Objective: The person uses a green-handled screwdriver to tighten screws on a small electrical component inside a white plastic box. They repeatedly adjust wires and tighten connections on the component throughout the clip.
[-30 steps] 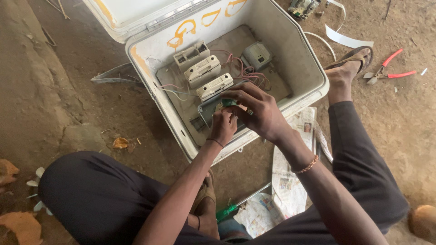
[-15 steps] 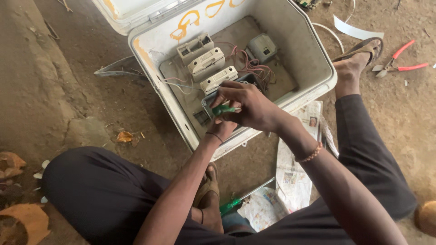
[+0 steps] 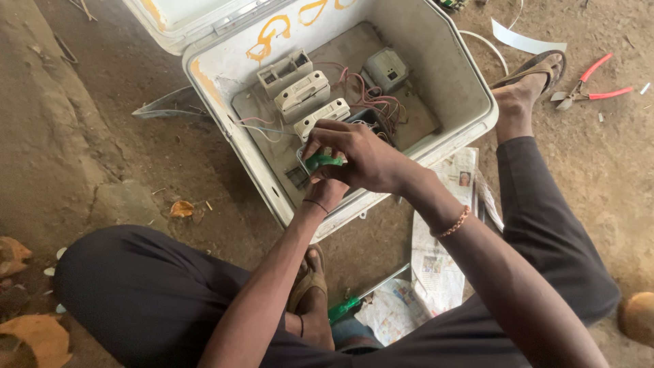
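Observation:
An open white electrical box (image 3: 470, 82) lies on the dirt ground, with white breaker blocks (image 3: 300, 92), a grey unit (image 3: 385, 68) and reddish wires (image 3: 378, 102) inside. My right hand (image 3: 361, 157) is shut on a green-handled tool (image 3: 322, 161) held over the box's near side. My left hand (image 3: 327, 192) sits just under it, mostly hidden by the right hand; its fingers look closed near the tool, but what they grip is out of sight.
Red-handled pliers (image 3: 589, 87) lie on the ground at the right beyond my sandalled foot (image 3: 528, 85). Newspaper sheets (image 3: 436, 262) and a green-handled screwdriver (image 3: 351, 307) lie between my legs. The box lid (image 3: 184, 17) stands open at the top left.
The view has shifted, so the box sits higher and further right. My hands stay together on the green tool, the right hand now covering more of the left.

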